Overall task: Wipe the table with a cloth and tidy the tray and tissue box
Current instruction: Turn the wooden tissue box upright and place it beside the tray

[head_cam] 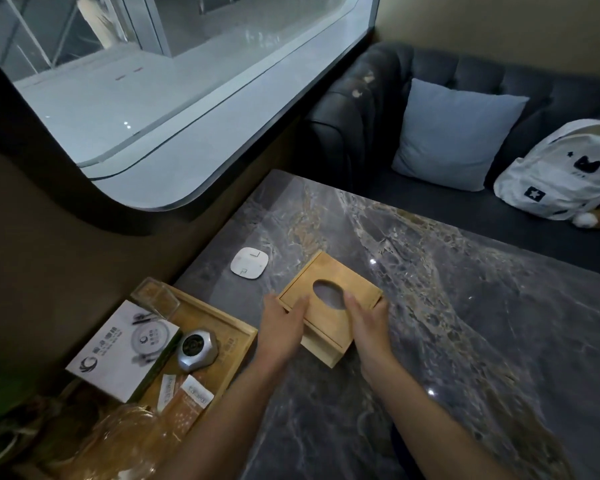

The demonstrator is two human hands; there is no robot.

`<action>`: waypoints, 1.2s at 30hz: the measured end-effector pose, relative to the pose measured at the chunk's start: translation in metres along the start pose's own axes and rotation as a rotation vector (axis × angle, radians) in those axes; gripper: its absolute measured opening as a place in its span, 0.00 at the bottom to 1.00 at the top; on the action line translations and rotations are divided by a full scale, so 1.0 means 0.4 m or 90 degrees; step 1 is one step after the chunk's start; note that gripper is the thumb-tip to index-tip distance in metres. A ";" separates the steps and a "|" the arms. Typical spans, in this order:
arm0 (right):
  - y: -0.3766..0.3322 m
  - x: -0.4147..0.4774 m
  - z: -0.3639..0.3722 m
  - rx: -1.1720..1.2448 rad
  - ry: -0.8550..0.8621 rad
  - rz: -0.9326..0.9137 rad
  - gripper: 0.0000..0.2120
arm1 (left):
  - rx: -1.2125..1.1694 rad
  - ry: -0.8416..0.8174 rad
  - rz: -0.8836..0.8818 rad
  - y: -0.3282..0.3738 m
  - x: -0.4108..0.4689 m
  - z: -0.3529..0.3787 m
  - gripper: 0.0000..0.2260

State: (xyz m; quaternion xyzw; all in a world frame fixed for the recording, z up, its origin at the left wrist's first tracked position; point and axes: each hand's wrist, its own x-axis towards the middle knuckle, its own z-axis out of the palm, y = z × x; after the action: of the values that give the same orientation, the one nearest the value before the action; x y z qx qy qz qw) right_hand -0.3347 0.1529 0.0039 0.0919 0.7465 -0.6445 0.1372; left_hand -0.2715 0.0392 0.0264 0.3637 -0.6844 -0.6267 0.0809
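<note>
On grey marble worktop [465,323]: rectangular wooden tissue box [329,303] clasped between left hand [284,323] and right hand [368,320], each grip pressed flat against box side; wooden tray [236,337] just left.

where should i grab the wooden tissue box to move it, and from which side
Grip the wooden tissue box by its two short end walls, coming down from above with one hand on each. It lies flat and skewed on the table, and its top is a smooth lid with only an oval slot. The left hand and right hand already flank it that way.
</note>
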 end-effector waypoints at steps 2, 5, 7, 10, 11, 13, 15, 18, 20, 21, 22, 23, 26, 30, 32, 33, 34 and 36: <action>-0.027 0.006 0.049 -0.015 -0.017 -0.031 0.26 | -0.007 0.026 0.020 0.016 0.024 -0.043 0.08; -0.058 0.016 0.123 -0.017 -0.075 -0.058 0.27 | -0.043 0.032 -0.006 0.030 0.056 -0.108 0.08; -0.072 0.022 0.169 -0.033 -0.113 -0.062 0.30 | -0.053 0.049 -0.048 0.027 0.079 -0.147 0.14; -0.076 0.026 0.227 -0.061 -0.183 -0.050 0.29 | -0.079 0.107 -0.099 0.020 0.113 -0.198 0.21; -0.073 0.027 0.241 -0.062 -0.203 -0.041 0.27 | -0.087 0.117 -0.110 0.020 0.121 -0.213 0.22; -0.063 0.031 0.260 -0.054 -0.226 -0.015 0.22 | -0.093 0.117 -0.131 0.016 0.138 -0.234 0.23; -0.056 0.037 0.268 -0.055 -0.236 -0.005 0.18 | -0.096 0.113 -0.140 0.009 0.143 -0.242 0.23; -0.053 0.042 0.269 -0.069 -0.256 -0.007 0.16 | -0.101 0.121 -0.150 -0.004 0.141 -0.241 0.21; -0.057 0.042 0.265 -0.085 -0.266 -0.013 0.19 | -0.105 0.122 -0.153 -0.004 0.139 -0.246 0.20; -0.058 0.041 0.264 -0.090 -0.268 -0.015 0.21 | -0.098 0.121 -0.149 -0.002 0.139 -0.248 0.19; -0.056 0.040 0.261 -0.092 -0.265 -0.018 0.23 | -0.073 0.127 -0.136 -0.002 0.137 -0.249 0.19; -0.052 0.038 0.258 -0.095 -0.259 -0.025 0.25 | -0.015 0.146 -0.105 -0.007 0.134 -0.249 0.20; -0.034 0.029 0.250 -0.095 -0.253 -0.045 0.32 | 0.302 0.206 0.076 -0.034 0.102 -0.227 0.30; -0.016 0.013 0.244 -0.059 -0.321 -0.029 0.37 | 0.593 0.166 0.242 -0.081 0.051 -0.167 0.40; -0.013 0.007 0.247 -0.066 -0.343 -0.023 0.38 | 0.659 0.148 0.252 -0.102 0.044 -0.155 0.40; -0.012 0.006 0.250 -0.070 -0.348 -0.021 0.39 | 0.676 0.147 0.253 -0.108 0.045 -0.155 0.39; -0.011 0.007 0.253 -0.069 -0.352 -0.017 0.39 | 0.683 0.148 0.253 -0.113 0.048 -0.158 0.38; -0.011 0.013 0.262 -0.055 -0.364 -0.009 0.38 | 0.672 0.149 0.250 -0.116 0.056 -0.168 0.37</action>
State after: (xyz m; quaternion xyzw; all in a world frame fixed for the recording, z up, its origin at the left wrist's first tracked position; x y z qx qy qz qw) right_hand -0.3321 0.0486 -0.0076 -0.1048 0.7050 -0.6129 0.3411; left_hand -0.2312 -0.0256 -0.0103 0.2880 -0.9457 -0.1288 0.0781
